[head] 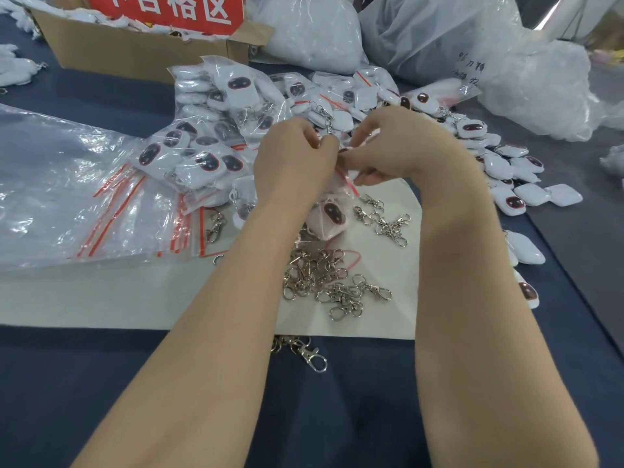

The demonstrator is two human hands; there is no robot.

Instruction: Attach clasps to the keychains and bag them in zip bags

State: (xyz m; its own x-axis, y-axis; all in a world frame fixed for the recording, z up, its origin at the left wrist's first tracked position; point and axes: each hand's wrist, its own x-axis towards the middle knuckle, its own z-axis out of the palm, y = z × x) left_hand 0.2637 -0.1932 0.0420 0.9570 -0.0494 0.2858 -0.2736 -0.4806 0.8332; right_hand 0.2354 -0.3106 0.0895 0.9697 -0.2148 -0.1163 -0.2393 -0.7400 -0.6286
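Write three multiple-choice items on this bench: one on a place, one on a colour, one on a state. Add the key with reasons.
1. Where does the heap of loose clasps lie?
A. in a metal bowl
B. on the white sheet, between the forearms
C. on the floor

2. What colour is the seal strip on the empty zip bags?
A. blue
B. red
C. green

3. What are the left hand and the right hand doing?
A. lying flat on the table
B. holding scissors
C. pinching the top of a small zip bag

Key: 1 B, the clasps rest on the sheet close to the person. 2 B, red lines cross each bag's mouth. 3 C, the fingers of both hands curl at the bag's red strip, with a keychain hanging inside.
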